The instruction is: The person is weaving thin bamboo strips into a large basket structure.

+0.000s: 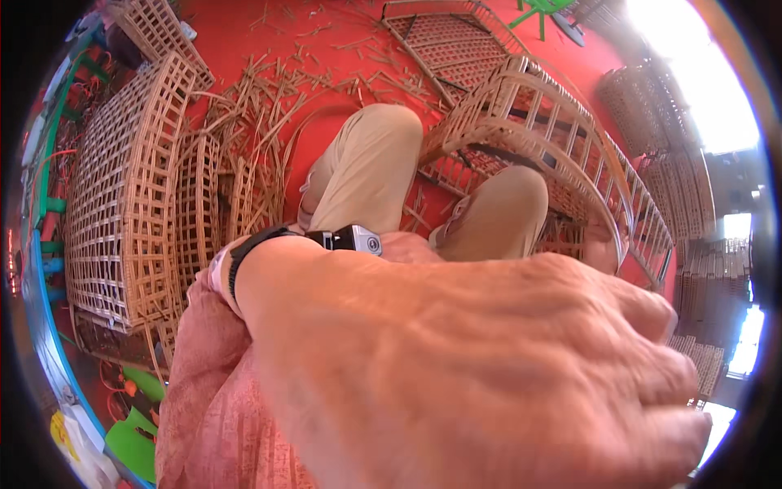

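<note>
Across the foreground stretches my left hand, very close and partly blurred. Its back faces up and the fingers curl down at the right, close together; whatever they hold is hidden. A dark strap with a small silver-black camera circles that wrist. Beyond the knuckles stands a woven cane basket with an open-slatted side and a curved rim, tilted by my right knee. A patch of skin beside its rim may be part of my right hand; its fingers cannot be made out.
Loose cane strips litter the red floor. Woven lattice baskets stand at the left, and another frame lies at the far side. Stacked baskets line the right. My bent knees are between them.
</note>
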`<state>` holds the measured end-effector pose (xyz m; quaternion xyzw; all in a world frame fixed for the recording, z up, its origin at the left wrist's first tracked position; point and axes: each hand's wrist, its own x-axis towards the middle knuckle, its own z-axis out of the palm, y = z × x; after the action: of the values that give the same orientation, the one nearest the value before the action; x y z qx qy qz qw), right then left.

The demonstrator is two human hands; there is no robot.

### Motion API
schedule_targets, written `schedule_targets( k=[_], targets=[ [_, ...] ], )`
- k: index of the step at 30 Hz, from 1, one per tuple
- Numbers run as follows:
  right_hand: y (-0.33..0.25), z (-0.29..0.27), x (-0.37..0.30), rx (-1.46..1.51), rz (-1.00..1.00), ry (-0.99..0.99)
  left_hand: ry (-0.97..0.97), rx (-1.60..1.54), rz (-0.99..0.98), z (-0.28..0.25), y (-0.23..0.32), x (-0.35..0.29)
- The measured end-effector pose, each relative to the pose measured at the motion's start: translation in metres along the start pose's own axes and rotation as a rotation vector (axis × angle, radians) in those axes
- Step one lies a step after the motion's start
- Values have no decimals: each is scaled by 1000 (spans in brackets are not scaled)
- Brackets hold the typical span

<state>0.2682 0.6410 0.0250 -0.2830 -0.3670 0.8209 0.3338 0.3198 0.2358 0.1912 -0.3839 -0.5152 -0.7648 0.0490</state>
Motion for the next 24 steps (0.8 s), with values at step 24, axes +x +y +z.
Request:
schedule_targets(
  k=[24],
  targets=[
    [11,-86,-77,95,-2,-275,12,544,-114,-75,-164,25]
  ],
)
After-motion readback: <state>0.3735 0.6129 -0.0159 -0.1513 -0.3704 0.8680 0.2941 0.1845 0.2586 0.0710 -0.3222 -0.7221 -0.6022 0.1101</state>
